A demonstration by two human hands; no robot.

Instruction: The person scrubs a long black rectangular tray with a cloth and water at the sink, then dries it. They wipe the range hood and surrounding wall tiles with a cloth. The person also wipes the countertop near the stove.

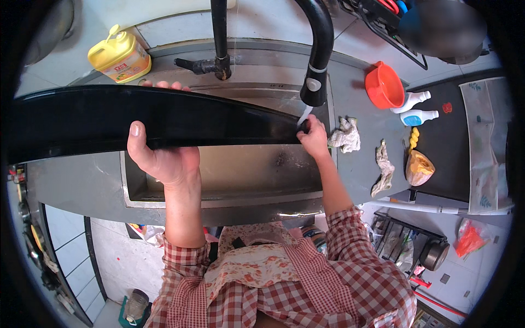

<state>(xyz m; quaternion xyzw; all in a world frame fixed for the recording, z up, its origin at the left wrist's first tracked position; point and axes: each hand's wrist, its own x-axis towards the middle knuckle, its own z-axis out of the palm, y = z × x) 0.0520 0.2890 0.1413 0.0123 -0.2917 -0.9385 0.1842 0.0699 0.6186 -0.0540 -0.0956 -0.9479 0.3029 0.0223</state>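
Note:
A long, glossy black panel (213,119) lies across the sink (242,176), its left end reaching past the counter. My left hand (168,160) supports it from beneath, with the thumb up in front and fingertips showing over the far edge. At the narrow right end, my right hand (315,137) grips the panel, fingers curled at its tip. Water (304,115) runs from the black faucet spout (315,88) onto that end, beside my right fingers. Whether a small cloth or pad is inside the right hand cannot be seen.
Behind the panel stand a second black tap (221,67) and a yellow detergent jug (119,57). Right of the sink lie two crumpled rags (346,135), an orange-red plastic basin (384,86), white bottles (418,117) and a cut squash (419,168).

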